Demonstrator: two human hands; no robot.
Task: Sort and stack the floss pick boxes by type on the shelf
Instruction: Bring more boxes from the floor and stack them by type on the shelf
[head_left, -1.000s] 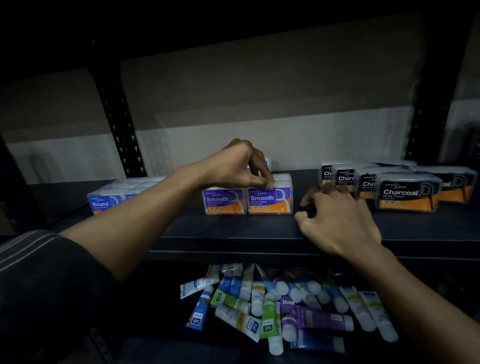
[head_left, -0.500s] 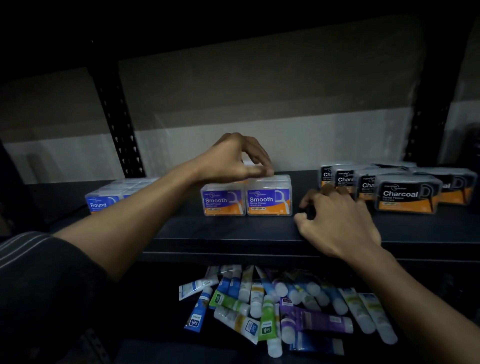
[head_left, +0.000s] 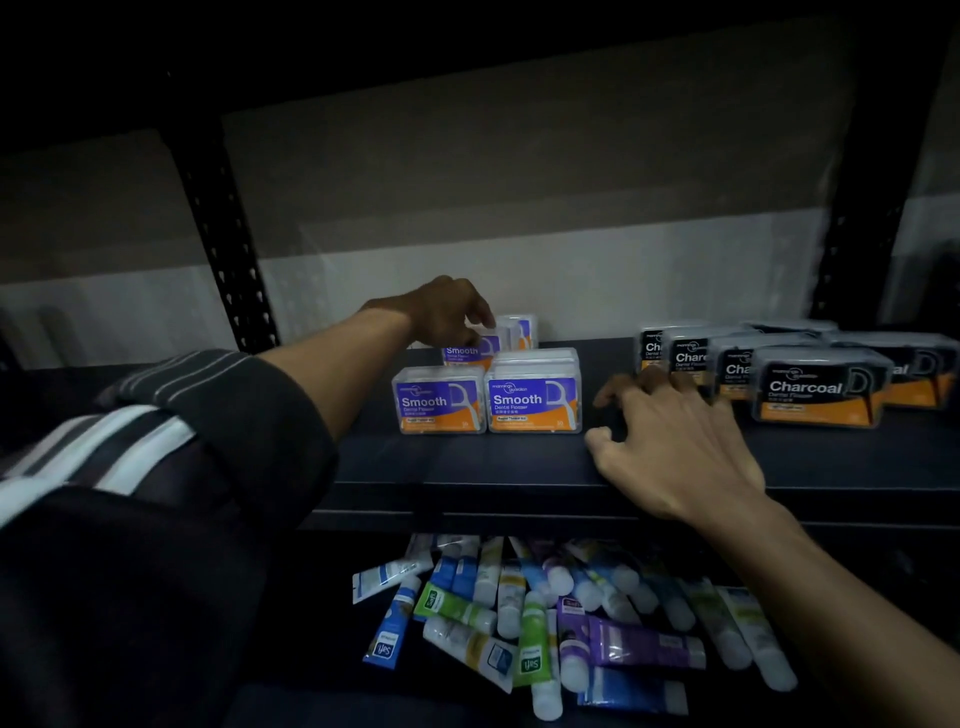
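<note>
Dim light is falling over the dark shelf (head_left: 467, 462) — black perforated uprights (head_left: 228, 249) are standing at its left and right. Behind it a wall (head_left: 519, 182) is showing dull brown above and a paler band below.

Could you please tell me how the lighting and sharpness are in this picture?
Head view: dim, upper part nearly black; front Smooth boxes and Charcoal box labels read sharp; left hand looks slightly blurred; shelf uprights lean from wide-angle distortion.

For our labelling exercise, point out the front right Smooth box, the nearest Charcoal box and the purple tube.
front right Smooth box (head_left: 533, 400): head view, purple label.
nearest Charcoal box (head_left: 815, 389): head view, black label.
purple tube (head_left: 644, 644): head view, its body.
</note>
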